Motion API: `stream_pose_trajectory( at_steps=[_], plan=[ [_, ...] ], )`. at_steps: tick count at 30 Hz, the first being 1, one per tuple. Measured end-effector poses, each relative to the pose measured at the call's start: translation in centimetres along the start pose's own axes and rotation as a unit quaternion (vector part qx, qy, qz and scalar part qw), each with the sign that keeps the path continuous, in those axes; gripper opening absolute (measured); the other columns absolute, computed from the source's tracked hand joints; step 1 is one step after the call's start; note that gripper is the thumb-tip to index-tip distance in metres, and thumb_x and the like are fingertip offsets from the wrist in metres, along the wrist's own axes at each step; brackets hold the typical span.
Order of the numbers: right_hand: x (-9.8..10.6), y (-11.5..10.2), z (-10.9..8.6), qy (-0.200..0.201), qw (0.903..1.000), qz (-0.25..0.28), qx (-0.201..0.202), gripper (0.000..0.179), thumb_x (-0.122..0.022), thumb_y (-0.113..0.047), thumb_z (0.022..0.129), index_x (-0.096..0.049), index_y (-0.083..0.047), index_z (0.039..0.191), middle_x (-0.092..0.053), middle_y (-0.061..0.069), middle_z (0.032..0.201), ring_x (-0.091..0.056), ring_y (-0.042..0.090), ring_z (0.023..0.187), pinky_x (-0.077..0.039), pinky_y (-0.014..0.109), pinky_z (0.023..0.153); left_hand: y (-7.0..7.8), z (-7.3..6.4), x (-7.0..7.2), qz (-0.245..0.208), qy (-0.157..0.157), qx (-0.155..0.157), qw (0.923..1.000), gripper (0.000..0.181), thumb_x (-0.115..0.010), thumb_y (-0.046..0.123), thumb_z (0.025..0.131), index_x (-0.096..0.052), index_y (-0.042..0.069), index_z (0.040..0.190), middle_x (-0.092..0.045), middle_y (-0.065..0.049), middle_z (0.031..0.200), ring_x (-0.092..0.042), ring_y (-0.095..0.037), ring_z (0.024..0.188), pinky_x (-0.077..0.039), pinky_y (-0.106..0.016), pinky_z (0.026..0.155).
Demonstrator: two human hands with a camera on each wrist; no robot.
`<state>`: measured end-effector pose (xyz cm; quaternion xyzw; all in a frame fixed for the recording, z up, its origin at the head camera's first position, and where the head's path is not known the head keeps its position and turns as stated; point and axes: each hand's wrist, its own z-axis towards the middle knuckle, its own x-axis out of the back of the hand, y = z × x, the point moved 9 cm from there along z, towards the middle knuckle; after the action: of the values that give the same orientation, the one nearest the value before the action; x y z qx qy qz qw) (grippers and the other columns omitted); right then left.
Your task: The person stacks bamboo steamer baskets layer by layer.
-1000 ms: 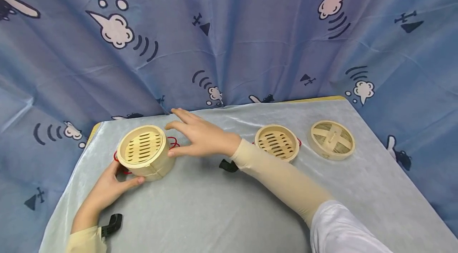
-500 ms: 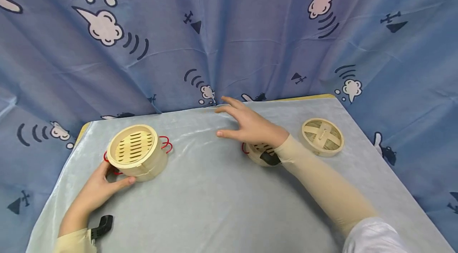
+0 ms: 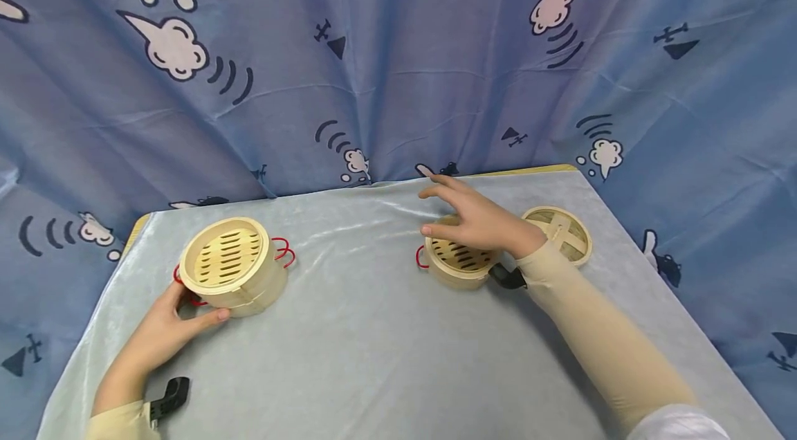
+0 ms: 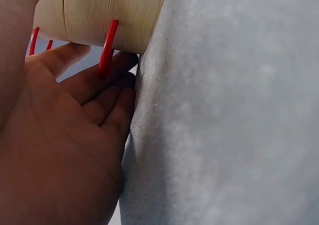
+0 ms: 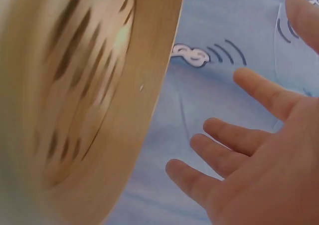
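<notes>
On the left of the table stands a stack of bamboo steamer baskets (image 3: 232, 259) with red loop handles. My left hand (image 3: 158, 333) holds the stack low on its near left side, thumb in front and fingers along the side. In the left wrist view, the fingers (image 4: 112, 80) reach beside a red handle under the basket wall. My right hand (image 3: 479, 218) hovers over a single bamboo steamer basket (image 3: 461, 279), fingers spread and holding nothing. The right wrist view shows that slatted basket (image 5: 144, 85) apart from the open fingers (image 5: 264, 90).
A round bamboo steamer lid (image 3: 569, 232) with a crossed top lies at the right, partly behind my right wrist. Grey cloth covers the table (image 3: 349, 329). A blue patterned curtain (image 3: 280, 115) hangs behind its far edge.
My right hand has moved right, away from the stack to above the single basket, its fingers still spread. My left hand stays at the stack. The head view has shifted slightly.
</notes>
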<state>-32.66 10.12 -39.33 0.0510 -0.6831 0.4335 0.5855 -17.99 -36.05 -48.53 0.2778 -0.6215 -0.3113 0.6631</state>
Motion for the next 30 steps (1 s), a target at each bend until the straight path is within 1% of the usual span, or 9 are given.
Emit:
stream_pose_trajectory(
  at_steps=[3, 5, 8, 12, 17, 21, 24, 26, 30],
  plan=[
    [0.0, 0.9, -0.4, -0.008, 0.9999, -0.005, -0.008, 0.058, -0.061, -0.062, 0.090, -0.048, -0.034, 0.139, -0.018, 0.001, 0.162, -0.018, 0.025, 0.148, -0.029, 0.054, 0.111, -0.3, -0.2, 0.1, 0.008, 0.001, -0.004, 1.0000, 0.072, -0.086, 0.024, 0.080, -0.047, 0.018, 0.140, -0.059, -0.004, 0.112, -0.052, -0.008, 0.099, -0.039, -0.018, 0.082],
    [-0.1, 1.7, -0.8, -0.014, 0.9998, -0.003, -0.017, 0.059, -0.062, -0.061, 0.090, -0.048, -0.033, 0.140, -0.017, 0.002, 0.162, -0.017, 0.026, 0.149, -0.027, 0.056, 0.111, -0.3, -0.2, 0.2, 0.008, 0.000, -0.004, 1.0000, 0.071, -0.086, 0.024, 0.080, -0.047, 0.018, 0.140, -0.060, -0.003, 0.113, -0.052, -0.007, 0.100, -0.039, -0.018, 0.082],
    [-0.3, 2.8, -1.6, -0.021, 0.9993, -0.003, -0.030, 0.062, -0.066, -0.058, 0.089, -0.047, -0.032, 0.143, -0.015, 0.004, 0.163, -0.015, 0.029, 0.149, -0.025, 0.058, 0.112, -0.2, -0.1, 0.1, 0.005, -0.002, -0.001, 1.0000, 0.070, -0.086, 0.025, 0.080, -0.048, 0.018, 0.138, -0.060, -0.003, 0.113, -0.053, -0.008, 0.100, -0.039, -0.018, 0.082],
    [-0.8, 3.8, -2.7, -0.033, 0.9986, 0.001, -0.040, 0.072, -0.072, -0.056, 0.085, -0.045, -0.031, 0.146, -0.015, 0.009, 0.163, -0.015, 0.034, 0.148, -0.023, 0.061, 0.112, -0.2, 0.0, 0.1, -0.004, -0.002, 0.005, 1.0000, 0.068, -0.086, 0.025, 0.079, -0.049, 0.020, 0.136, -0.061, -0.003, 0.111, -0.054, -0.010, 0.099, -0.040, -0.019, 0.081],
    [-1.6, 4.5, -4.0, -0.047, 0.9979, 0.016, -0.041, 0.086, -0.080, -0.057, 0.077, -0.041, -0.030, 0.149, -0.015, 0.011, 0.163, -0.017, 0.036, 0.148, -0.022, 0.062, 0.111, -0.3, 0.2, 0.2, 0.003, -0.003, 0.003, 1.0000, 0.067, -0.086, 0.027, 0.079, -0.049, 0.021, 0.135, -0.060, -0.002, 0.109, -0.053, -0.011, 0.099, -0.039, -0.019, 0.081],
    [-2.3, 5.0, -5.0, -0.056, 0.9975, 0.028, -0.032, 0.098, -0.081, -0.061, 0.073, -0.036, -0.027, 0.153, -0.017, 0.014, 0.162, -0.016, 0.038, 0.148, -0.021, 0.063, 0.111, -0.3, 0.3, 0.2, 0.007, -0.003, 0.002, 1.0000, 0.065, -0.086, 0.027, 0.079, -0.051, 0.020, 0.133, -0.060, -0.002, 0.107, -0.052, -0.011, 0.098, -0.039, -0.020, 0.081],
    [-2.6, 5.2, -5.5, -0.047, 0.9982, 0.031, -0.020, 0.105, -0.081, -0.062, 0.072, -0.032, -0.023, 0.155, -0.021, 0.016, 0.161, -0.017, 0.038, 0.147, -0.022, 0.062, 0.112, -0.4, 0.3, 0.2, 0.002, -0.003, 0.002, 1.0000, 0.065, -0.086, 0.026, 0.079, -0.051, 0.019, 0.133, -0.060, -0.003, 0.107, -0.052, -0.011, 0.098, -0.039, -0.020, 0.082],
    [-2.7, 5.3, -5.8, -0.040, 0.9984, 0.037, -0.013, 0.108, -0.083, -0.061, 0.070, -0.030, -0.021, 0.156, -0.022, 0.016, 0.160, -0.018, 0.037, 0.147, -0.022, 0.061, 0.112, -0.4, 0.3, 0.3, 0.008, -0.001, 0.005, 1.0000, 0.066, -0.086, 0.028, 0.079, -0.050, 0.019, 0.133, -0.060, -0.002, 0.108, -0.052, -0.011, 0.099, -0.038, -0.020, 0.082],
    [-2.7, 5.6, -6.2, -0.038, 0.9976, 0.055, -0.020, 0.110, -0.086, -0.060, 0.066, -0.031, -0.026, 0.155, -0.018, 0.014, 0.162, -0.018, 0.035, 0.147, -0.022, 0.061, 0.111, -0.4, 0.2, 0.3, 0.011, 0.000, 0.004, 0.9999, 0.068, -0.086, 0.028, 0.080, -0.049, 0.019, 0.136, -0.059, -0.002, 0.109, -0.051, -0.010, 0.099, -0.038, -0.019, 0.083]
  ],
)
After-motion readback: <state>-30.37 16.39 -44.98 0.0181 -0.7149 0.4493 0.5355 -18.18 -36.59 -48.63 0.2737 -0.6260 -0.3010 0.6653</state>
